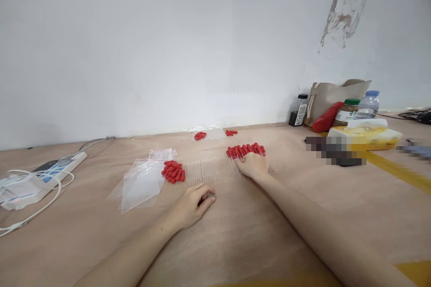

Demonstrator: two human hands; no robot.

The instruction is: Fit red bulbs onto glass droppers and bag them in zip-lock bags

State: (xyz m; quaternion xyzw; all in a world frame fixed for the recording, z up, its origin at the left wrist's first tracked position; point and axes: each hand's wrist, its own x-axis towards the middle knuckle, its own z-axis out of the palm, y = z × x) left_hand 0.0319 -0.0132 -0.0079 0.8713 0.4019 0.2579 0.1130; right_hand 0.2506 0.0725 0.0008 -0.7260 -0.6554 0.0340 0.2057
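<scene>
My right hand (254,165) reaches down over a row of glass droppers with red rubber bulbs (247,149). Its fingers are closed at the tubes and appear to pinch a dropper, though the fingertips are partly hidden. Palm down on the table, my left hand (195,205) has loosely curled fingers, with the thumb apart from the index finger and nothing visible between them. Just beyond it lies a row of bare glass tubes (202,171). Left of those tubes is a heap of loose red rubber bulbs (173,172).
Clear zip bags (141,186) lie left of the heap. Small bags with red bulbs (200,136) sit by the wall. A power strip (50,179) with white cables is far left. At right stand a dark bottle (298,111), a grey bag (328,98) and a tissue pack (365,136).
</scene>
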